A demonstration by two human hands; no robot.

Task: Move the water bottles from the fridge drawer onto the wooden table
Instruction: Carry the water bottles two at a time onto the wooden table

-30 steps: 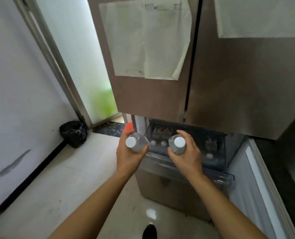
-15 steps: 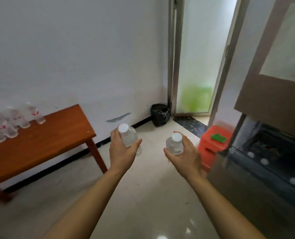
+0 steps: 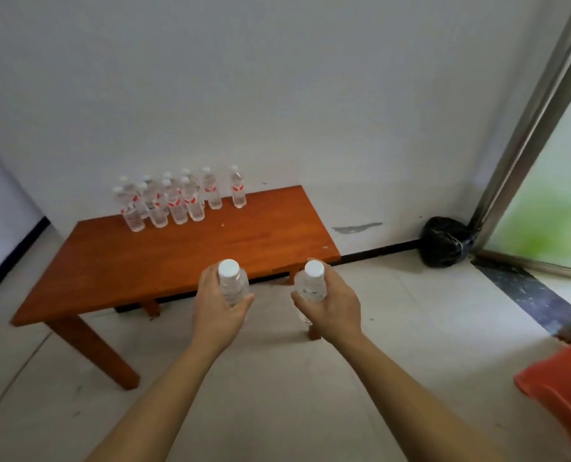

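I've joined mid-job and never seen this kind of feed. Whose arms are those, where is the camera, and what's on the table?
No machine here: a person works with bare hands. The one camera sits on their head, looking forward and down, so both arms reach in from below. The left hand grips one white-capped water bottle, and the right hand grips a second bottle. Both are upright, held in front of the wooden table. Near the table's far edge, by the wall, stands a cluster of bottles. A black bag lies on the floor in the corner.
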